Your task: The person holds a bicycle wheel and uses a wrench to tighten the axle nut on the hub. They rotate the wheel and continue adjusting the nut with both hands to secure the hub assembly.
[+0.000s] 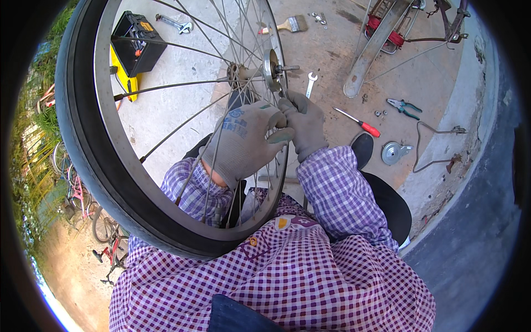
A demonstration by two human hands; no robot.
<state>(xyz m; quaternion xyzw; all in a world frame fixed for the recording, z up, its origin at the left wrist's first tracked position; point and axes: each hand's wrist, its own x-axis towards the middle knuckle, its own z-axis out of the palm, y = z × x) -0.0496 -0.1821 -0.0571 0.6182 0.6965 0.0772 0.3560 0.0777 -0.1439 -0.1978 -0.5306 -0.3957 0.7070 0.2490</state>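
A bicycle wheel (88,127) with a black tyre stands upright before me, leaning toward my lap. My left hand (240,138), in a grey glove, reaches in among the spokes, and some spokes cross in front of it. Its thumb and fingers are apart, with a gap between them and nothing visible in it. Touching its fingertips is my gloved right hand (307,127), closed in a pinch just below the hub (239,74). What it pinches is hidden by the fingers. A round metal disc (271,69) and a threaded axle end (289,68) stick out above both hands.
On the concrete lie a wrench (312,84), red-handled screwdriver (369,129), pliers (404,108), round metal brake part (392,152), bent wire stand (418,141), paintbrush (293,24) and adjustable wrench (175,24). A black-and-yellow toolbox (135,47) stands far left, a bicycle frame (381,39) far right.
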